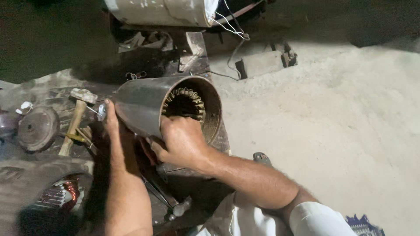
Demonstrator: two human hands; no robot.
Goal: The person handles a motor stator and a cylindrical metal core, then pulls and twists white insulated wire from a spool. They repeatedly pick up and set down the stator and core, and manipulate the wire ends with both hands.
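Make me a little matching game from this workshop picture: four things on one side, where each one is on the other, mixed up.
Things:
1. motor housing
2. hammer
3. round disc
4. pale block

Places:
A. far left, on the dark bench
B. on the sandy floor, at the top
C. held between both hands, open end facing the camera
D. lying left of the left hand, wooden handle toward the camera

Pairs: 1-C, 2-D, 3-A, 4-B. The right hand grips the housing's rim.

A hammer (75, 118) lies left of the stator housing (148, 107) (a disc (37, 129) farther left).
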